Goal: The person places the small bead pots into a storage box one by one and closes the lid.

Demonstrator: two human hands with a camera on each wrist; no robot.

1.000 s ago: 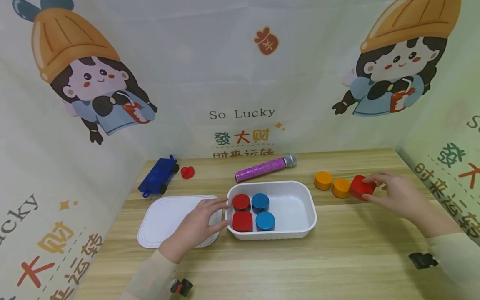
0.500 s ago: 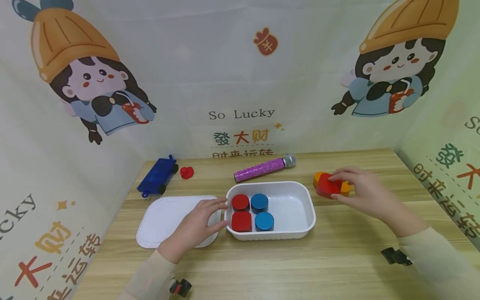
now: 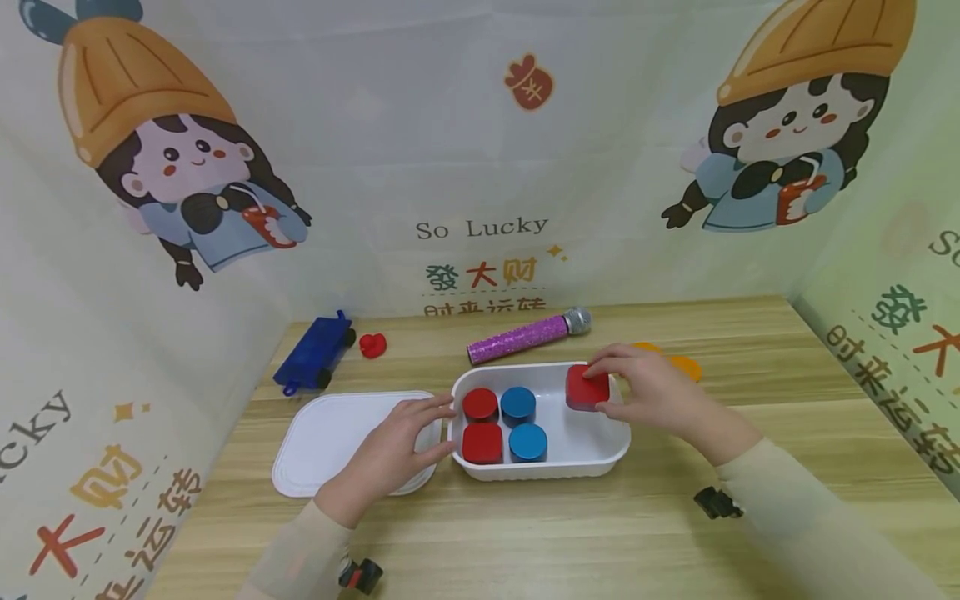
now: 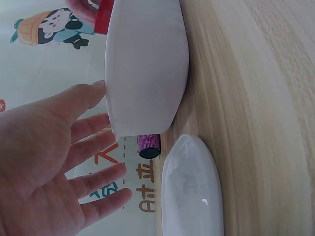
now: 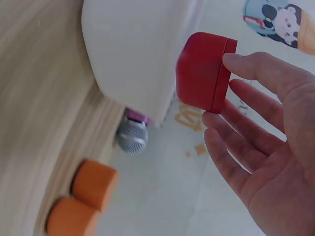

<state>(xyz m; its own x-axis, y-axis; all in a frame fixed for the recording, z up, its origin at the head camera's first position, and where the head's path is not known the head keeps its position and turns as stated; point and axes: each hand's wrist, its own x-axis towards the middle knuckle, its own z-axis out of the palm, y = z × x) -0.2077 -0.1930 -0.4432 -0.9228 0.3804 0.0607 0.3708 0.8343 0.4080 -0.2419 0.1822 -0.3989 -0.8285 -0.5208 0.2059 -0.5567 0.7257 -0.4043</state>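
Observation:
A white rectangular tub (image 3: 542, 473) with rounded corners stands mid-table. My right hand (image 3: 656, 390) pinches a red rounded-square block (image 3: 587, 390) between thumb and fingers, held over the tub's right end. Close up in the right wrist view, a thin seam runs round the red block (image 5: 202, 73). In the tub's left half sit a red round block (image 3: 480, 405), a red square block (image 3: 482, 442) and two blue round blocks (image 3: 518, 406). My left hand (image 3: 386, 446) has its fingers extended, its thumb and fingertips at the tub's left rim.
A white lid (image 3: 330, 442) lies left of the tub, partly under my left hand in this view. Behind are a blue toy cart (image 3: 315, 354), a small red piece (image 3: 372, 345) and a purple glittery microphone (image 3: 521, 337). Two orange round blocks (image 5: 94, 183) stand to the right.
My right hand has carried the red rounded-square block leftward from beside the orange blocks, past them, to over the tub. My left hand has stayed at the tub's rim.

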